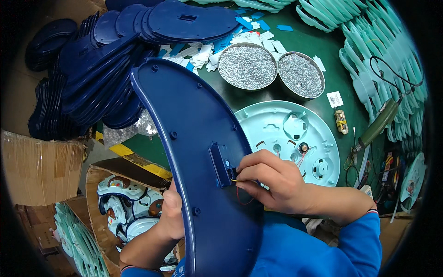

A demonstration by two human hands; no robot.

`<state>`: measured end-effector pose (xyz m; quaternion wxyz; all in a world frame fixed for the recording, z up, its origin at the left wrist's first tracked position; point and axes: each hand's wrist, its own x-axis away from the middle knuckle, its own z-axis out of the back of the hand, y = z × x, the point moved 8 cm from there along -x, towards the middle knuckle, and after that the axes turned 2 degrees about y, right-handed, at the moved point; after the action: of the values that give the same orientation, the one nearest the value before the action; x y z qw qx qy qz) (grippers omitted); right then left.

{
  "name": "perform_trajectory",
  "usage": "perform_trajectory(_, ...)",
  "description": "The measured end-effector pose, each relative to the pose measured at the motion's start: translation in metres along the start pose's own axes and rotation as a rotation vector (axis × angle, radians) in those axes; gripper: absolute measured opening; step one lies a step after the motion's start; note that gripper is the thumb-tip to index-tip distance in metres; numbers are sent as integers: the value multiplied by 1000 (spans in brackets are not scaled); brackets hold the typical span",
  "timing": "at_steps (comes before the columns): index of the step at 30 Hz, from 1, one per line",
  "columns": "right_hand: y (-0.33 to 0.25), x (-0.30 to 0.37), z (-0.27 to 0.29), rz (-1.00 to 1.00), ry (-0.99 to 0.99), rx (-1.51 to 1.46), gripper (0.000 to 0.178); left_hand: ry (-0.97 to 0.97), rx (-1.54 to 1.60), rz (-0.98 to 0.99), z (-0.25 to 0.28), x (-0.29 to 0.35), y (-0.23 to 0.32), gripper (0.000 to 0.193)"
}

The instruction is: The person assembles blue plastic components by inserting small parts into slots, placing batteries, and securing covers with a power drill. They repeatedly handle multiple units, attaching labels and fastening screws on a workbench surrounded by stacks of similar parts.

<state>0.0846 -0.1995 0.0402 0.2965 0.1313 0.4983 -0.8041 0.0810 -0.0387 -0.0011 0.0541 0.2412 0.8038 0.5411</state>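
Observation:
A curved dark blue plastic panel (184,111) stands tilted before me, its inner face with screw posts turned up. My left hand (170,217) is closed on its left edge, thumb showing and the other fingers hidden behind it. At the panel's middle sits a raised blue battery box (218,161). Beside that box, the fingers of my right hand (277,180) pinch a thin yellow wire (235,180). A red wire (240,197) loops below these fingertips. Behind the panel and my right hand lies a round mint-green shell (320,138) with a small speaker (303,147), partly covered.
Two round tins of screws (247,67) (301,75) stand beyond the panel, near scattered white and blue pieces (203,53). Blue panels (101,87) are piled left, mint-green parts (383,69) right. A green electric screwdriver (379,122) hangs right. An open carton (95,207) holds assembled shells.

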Motion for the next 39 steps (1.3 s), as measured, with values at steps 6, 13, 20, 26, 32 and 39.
perform_trajectory(6,0,-3,-3,-66,-7,-33,13,78,46,31,1,2,0,81)
perform_trajectory(13,-3,2,-5,-56,-7,-41,11,131,-178,91,0,1,5,94)
perform_trajectory(20,-2,9,1,-38,65,-95,23,236,-189,182,-3,10,12,105)
perform_trajectory(26,-18,21,0,98,23,45,42,160,-146,89,-17,5,7,95)
perform_trajectory(32,41,32,13,-723,310,-1160,96,-80,-1002,-477,-67,-19,26,87)
perform_trajectory(39,61,32,76,-640,475,-1184,89,466,-1128,-465,43,-67,26,12)
